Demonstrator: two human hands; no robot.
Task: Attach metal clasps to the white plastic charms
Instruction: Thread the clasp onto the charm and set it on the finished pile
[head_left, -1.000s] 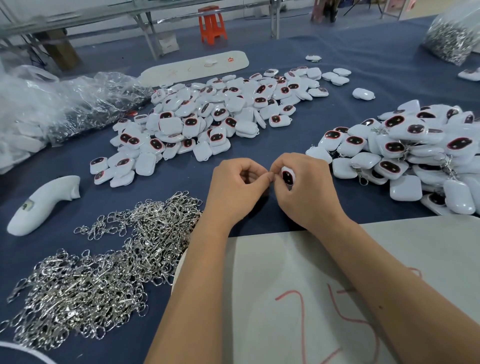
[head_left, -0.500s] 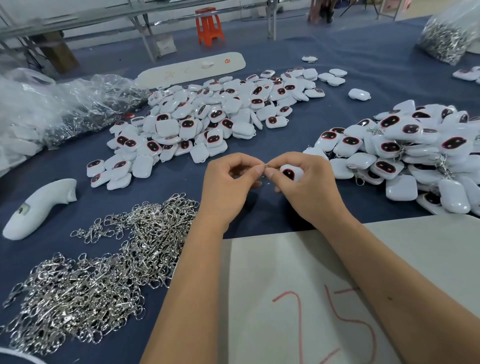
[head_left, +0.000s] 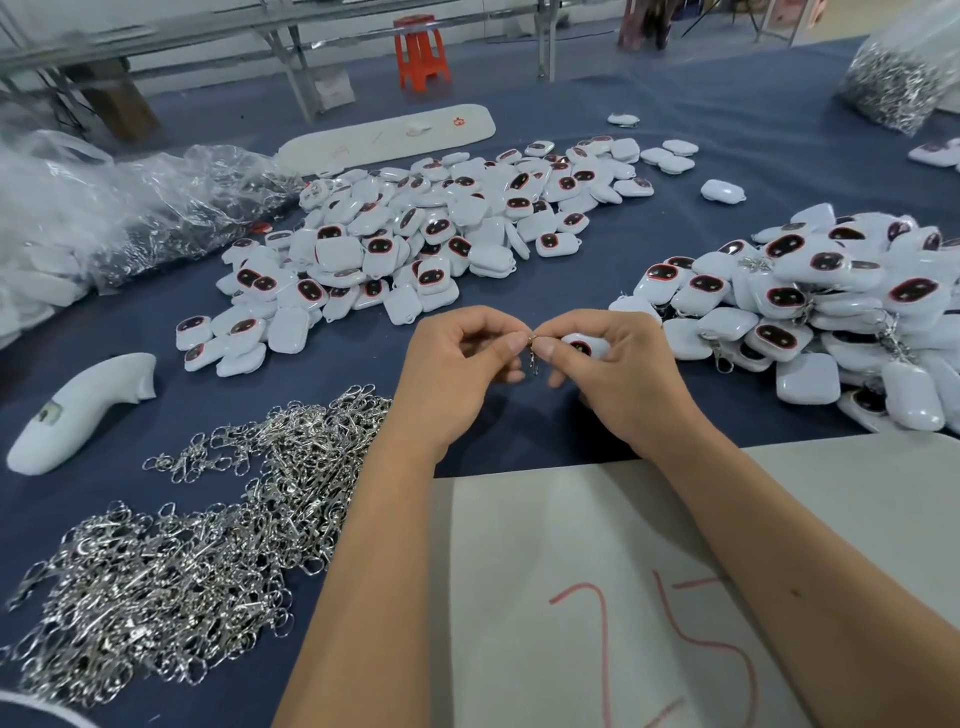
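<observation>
Left hand (head_left: 457, 374) pinching a metal clasp (head_left: 532, 356), right hand (head_left: 618, 374) curled round a white charm (head_left: 584, 344), both just above the blue desk (head_left: 519, 441), clasp heap (head_left: 171, 545) left of the hands

Blue cloth-covered table (head_left: 727, 98), orange plastic stool (head_left: 421, 52) behind, metal-framed benches (head_left: 291, 57), pale floor

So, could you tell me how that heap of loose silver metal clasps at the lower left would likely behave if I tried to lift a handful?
The heap of loose silver metal clasps looks interlocked, so a handful would probably drag neighbours along in floppy strings. Being small, smooth metal pieces, some would likely slip free and scatter over the blue cloth.
</observation>
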